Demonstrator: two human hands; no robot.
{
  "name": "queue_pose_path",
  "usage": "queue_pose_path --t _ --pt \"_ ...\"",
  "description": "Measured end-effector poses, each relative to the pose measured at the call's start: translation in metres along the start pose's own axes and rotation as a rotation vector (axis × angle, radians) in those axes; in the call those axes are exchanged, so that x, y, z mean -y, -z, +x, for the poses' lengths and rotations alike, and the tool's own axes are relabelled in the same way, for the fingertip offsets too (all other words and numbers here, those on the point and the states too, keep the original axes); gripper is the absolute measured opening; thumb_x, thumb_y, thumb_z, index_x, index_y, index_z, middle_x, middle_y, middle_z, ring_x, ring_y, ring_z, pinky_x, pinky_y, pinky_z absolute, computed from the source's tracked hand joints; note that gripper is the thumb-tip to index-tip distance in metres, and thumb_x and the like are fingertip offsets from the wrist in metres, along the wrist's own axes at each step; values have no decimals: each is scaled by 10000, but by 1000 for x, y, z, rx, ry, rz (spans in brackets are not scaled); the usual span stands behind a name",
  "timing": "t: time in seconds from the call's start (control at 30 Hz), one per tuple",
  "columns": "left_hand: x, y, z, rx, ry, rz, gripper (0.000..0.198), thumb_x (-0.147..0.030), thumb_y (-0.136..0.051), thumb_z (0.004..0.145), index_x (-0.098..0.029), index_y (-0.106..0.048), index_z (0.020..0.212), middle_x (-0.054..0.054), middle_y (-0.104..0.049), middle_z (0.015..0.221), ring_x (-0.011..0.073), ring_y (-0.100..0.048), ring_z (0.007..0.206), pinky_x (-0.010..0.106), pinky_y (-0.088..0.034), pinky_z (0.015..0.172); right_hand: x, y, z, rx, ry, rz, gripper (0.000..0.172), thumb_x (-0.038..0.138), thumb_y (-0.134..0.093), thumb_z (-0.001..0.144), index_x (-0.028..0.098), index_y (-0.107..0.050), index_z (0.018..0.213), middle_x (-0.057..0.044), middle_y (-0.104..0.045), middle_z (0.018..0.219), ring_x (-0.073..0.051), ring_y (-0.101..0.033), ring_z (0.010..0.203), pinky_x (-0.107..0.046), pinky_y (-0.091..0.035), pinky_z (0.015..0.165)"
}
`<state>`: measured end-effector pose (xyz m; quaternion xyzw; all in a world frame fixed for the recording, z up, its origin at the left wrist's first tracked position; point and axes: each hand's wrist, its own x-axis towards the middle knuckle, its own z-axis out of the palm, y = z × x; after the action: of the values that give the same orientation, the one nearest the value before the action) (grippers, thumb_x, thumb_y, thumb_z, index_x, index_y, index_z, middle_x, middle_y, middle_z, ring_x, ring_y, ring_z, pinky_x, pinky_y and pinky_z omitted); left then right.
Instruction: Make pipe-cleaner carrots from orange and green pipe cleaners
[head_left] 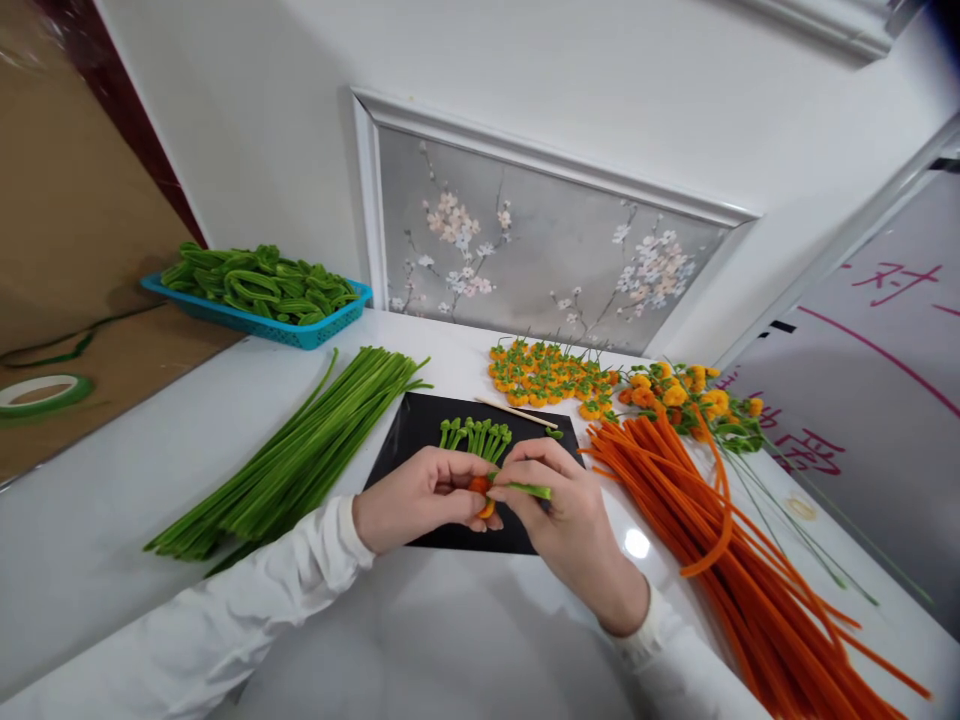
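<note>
Orange bit (482, 487) mostly inside L hand (420, 497)

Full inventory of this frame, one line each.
white table: one, white, under everything
black mat: one, black, centre
green stems: large bundle, green, left of black mat
orange stems: large bundle, orange, right side
bent green pieces: one row, green, on black mat
blue tray: one, blue, far left, holds green loops
orange fruits: pile, orange, behind black mat
yellow flowers: cluster, yellow-orange, right of pile
wooden stick: one, pale, mat's far edge
tape roll: one, green, brown surface left
left hand: one, pinches orange piece
right hand: one, holds green piece
</note>
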<state>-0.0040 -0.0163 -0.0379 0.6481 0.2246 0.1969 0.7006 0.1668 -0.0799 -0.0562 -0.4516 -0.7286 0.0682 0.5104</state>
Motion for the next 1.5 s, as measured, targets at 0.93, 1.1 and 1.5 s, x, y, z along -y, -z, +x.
queue_pose_path --t 0.93,1.1,1.5 --pt "9 -14 0 26 37 -302 381 -80 -630 742 -193 -657 1105 14 -643 934 121 -611 905 270 -481 916 5 0 2 39 -100 -94 98 185 -617 830 212 -684 763 -21 -611 820 -118 -596 697 -227 -479 630" --pt "12 -13 0 52 29 -291 308 -163 -637 816 -192 -650 1122 21 -633 986 117 -609 946 272 -455 959 3 1 4 40 -143 -1 74 186 -650 807 207 -678 742 -14 -602 789 -115 -581 672 -222 -467 592" --pt "13 -7 1 -102 -39 -217 247 -237 -674 797 -193 -623 1036 32 -666 964 149 -638 934 329 -496 901 0 13 5 56 -120 -46 167 118 -616 816 208 -670 946 -15 -648 838 -132 -609 739 -228 -481 656"
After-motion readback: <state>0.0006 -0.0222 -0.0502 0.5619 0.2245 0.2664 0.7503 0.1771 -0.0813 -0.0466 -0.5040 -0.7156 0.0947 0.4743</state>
